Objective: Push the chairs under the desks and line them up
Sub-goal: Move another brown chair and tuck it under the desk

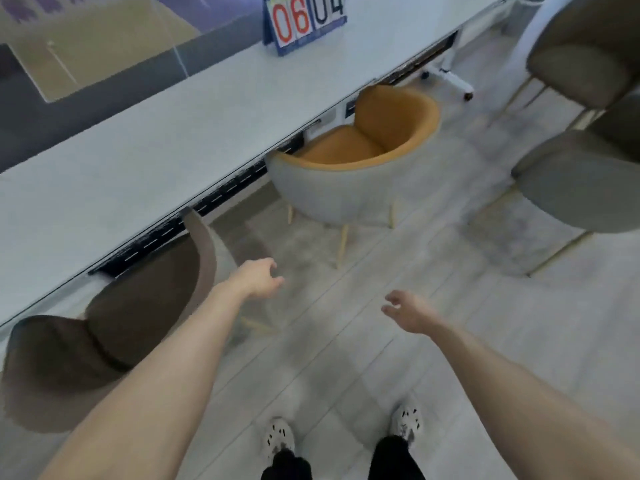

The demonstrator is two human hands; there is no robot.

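Note:
A long white desk (166, 140) runs from lower left to upper right. A brown chair (104, 334) stands at its edge on the left, its seat partly under the top. Farther along, an orange-seated chair with a grey shell (346, 168) sits with its front tucked under the desk. My left hand (258, 277) hovers over the floor between the two chairs, fingers loosely curled, holding nothing. My right hand (407, 310) hangs in the air to the right of it, relaxed and holding nothing. Neither hand touches a chair.
Two grey chairs (581, 188) (585, 57) stand on the right, away from the desk. A flip calendar (304, 22) stands on the desk top. A white wheeled chair base (450, 76) shows under the far end. My feet (343, 434) are on grey floor.

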